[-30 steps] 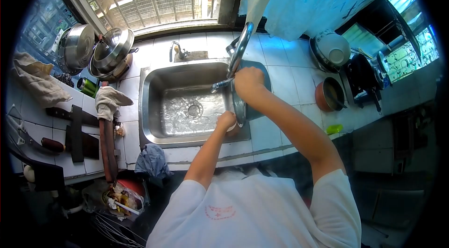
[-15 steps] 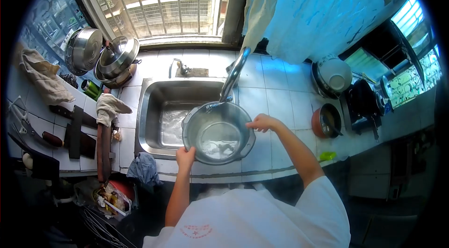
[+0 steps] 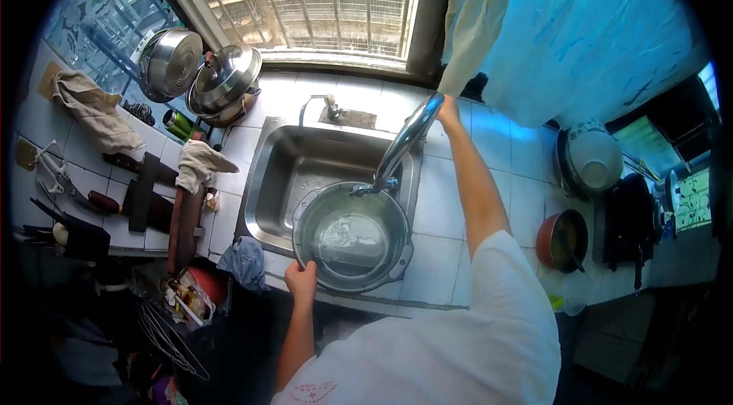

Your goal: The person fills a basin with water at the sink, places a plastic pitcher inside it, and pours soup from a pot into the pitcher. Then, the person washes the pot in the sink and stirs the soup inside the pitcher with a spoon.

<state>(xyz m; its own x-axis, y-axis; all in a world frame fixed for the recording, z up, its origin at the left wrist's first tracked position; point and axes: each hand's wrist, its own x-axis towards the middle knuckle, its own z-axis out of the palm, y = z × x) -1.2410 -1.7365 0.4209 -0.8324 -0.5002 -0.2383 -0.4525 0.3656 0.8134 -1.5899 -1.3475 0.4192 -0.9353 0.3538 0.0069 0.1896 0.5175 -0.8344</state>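
Note:
A grey translucent basin (image 3: 397, 241) with water in it rests over the right part of the sink (image 3: 263, 176) and the counter edge. My left hand (image 3: 302, 280) is closed on its near-left rim. Above the basin's far side arches a chrome faucet (image 3: 408, 138), its spout pointing down into it. My right hand (image 3: 449, 109) is at the faucet's upper end, touching or just behind it; its fingers are hidden there.
Left of the sink lie a cleaver (image 3: 149, 210), cloths (image 3: 200, 168) and stacked pots (image 3: 221, 84). A grey rag (image 3: 243, 264) hangs at the counter edge. To the right stand a red pan (image 3: 546, 241), a white bowl (image 3: 592, 157) and a black stove (image 3: 630, 214).
My right hand has let go of the basin's right rim and moved up to the faucet. My left hand stays on the rim. The view has shifted and turned slightly.

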